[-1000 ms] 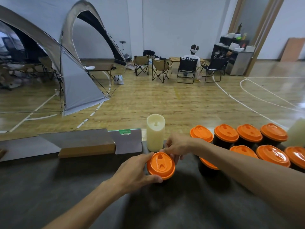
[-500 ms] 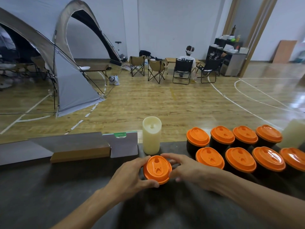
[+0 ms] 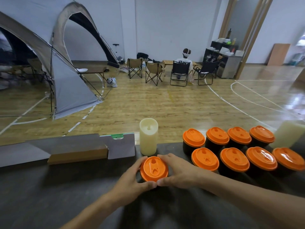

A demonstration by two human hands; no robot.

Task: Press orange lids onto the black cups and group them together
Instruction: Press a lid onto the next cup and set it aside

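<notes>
2 hands cupped 1 orange lid point(image 3: 154, 168) at the middle of the dark desk point(image 3: 49, 195). The left hand point(image 3: 130, 180) curled around the lid's left rim, its thumb along the near edge. The right hand point(image 3: 178, 171) curled around the right rim, fingers over the far edge and thumb at the near edge, the 2 thumb tips touching. The cup under this lid was hidden by the lid and the hands.

8 black cups with orange lids point(image 3: 231, 149) stood grouped at the right of the desk in 2 rows of 4, touching or just beside one another. The lid between the hands sat apart from this group, to its left.

1 cream candle point(image 3: 148, 137) stood upright just behind the held lid. 1 grey folder point(image 3: 120, 146) and 1 brown box point(image 3: 77, 154) lay at the desk's far edge on the left. Beyond the desk were a wooden floor point(image 3: 148, 109), a grey tent point(image 3: 66, 80), folding chairs point(image 3: 153, 73) and a seated person point(image 3: 185, 61).
</notes>
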